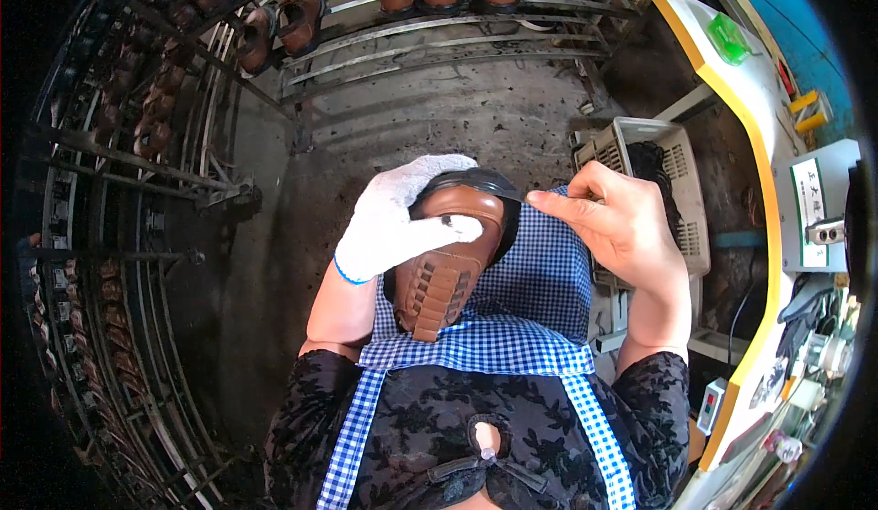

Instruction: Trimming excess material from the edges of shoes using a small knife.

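In my lap I hold a brown leather shoe (468,210), its toe pointing away from me and its front crossed by slotted, woven-looking bands. My left hand (389,222), in a white knitted glove with a blue cuff edge, is closed around the toe end, the thumb lying across the upper. A black sole (471,182) shows along the toe's far edge. Its right-hand end meets the fingertips of my bare right hand (626,222), which pinch it. Most of the sole's underside is hidden from view.
A metal rack (384,30) carrying brown shoes stands ahead, with more shoe racks (137,167) at the left. To the right, a pale plastic crate (690,181) holds dark pieces beside a white bench with a yellow edge (764,144). A green object (727,39) lies on the bench.
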Demonstrator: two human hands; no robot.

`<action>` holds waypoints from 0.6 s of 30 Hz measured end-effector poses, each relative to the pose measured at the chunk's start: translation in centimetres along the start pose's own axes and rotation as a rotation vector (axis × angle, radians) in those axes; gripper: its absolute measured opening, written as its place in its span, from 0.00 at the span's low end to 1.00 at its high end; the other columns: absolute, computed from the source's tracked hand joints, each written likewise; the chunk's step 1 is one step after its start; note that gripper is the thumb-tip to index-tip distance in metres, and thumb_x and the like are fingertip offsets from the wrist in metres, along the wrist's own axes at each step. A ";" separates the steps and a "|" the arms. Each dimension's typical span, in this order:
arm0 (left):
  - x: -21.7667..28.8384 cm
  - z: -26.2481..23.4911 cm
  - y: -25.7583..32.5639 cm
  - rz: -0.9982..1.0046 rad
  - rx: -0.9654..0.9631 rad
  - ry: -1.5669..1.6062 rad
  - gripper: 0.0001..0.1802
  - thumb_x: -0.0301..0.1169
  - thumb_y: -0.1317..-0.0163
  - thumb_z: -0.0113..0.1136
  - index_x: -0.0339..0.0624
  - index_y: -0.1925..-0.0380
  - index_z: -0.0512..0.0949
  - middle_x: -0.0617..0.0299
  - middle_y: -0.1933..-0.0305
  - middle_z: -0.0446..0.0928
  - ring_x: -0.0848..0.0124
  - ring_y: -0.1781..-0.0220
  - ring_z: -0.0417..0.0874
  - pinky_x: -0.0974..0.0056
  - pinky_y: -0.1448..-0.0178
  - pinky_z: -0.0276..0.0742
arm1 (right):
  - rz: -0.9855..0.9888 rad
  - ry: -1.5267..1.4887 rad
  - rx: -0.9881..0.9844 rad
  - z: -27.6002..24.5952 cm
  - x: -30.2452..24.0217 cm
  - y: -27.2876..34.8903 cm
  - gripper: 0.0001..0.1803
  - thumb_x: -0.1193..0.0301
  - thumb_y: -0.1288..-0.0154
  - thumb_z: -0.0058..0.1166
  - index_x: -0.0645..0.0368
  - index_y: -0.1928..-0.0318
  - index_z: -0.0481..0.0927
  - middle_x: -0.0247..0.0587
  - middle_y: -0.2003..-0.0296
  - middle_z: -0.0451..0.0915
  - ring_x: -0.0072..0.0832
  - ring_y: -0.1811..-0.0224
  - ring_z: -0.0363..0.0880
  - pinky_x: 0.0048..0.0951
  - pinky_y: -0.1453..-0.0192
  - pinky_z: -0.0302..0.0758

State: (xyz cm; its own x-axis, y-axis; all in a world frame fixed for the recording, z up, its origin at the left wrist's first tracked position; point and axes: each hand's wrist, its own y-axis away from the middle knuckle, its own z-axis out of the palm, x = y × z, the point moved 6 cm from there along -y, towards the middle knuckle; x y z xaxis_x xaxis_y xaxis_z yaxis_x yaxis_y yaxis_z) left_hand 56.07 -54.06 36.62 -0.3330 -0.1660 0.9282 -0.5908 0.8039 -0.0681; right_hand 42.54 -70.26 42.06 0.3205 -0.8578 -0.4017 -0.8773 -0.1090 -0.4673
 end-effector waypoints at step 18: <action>0.6 2.9 -1.4 0.200 -0.193 -0.225 0.32 0.44 0.58 0.70 0.42 0.51 0.77 0.49 0.57 0.81 0.54 0.56 0.83 0.59 0.51 0.78 | -0.284 0.079 -0.222 0.4 -2.1 -1.7 0.10 0.75 0.53 0.58 0.60 0.67 0.77 0.35 0.71 0.71 0.29 0.75 0.78 0.28 0.75 0.76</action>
State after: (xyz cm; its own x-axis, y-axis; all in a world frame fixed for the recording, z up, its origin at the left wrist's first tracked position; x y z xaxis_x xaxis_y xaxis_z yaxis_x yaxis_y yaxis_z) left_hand 54.57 -56.90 36.22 -0.5945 -0.0987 0.7980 -0.3551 0.9227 -0.1504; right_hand 43.51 -68.09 43.39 0.5418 -0.8127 -0.2145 -0.8161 -0.4476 -0.3655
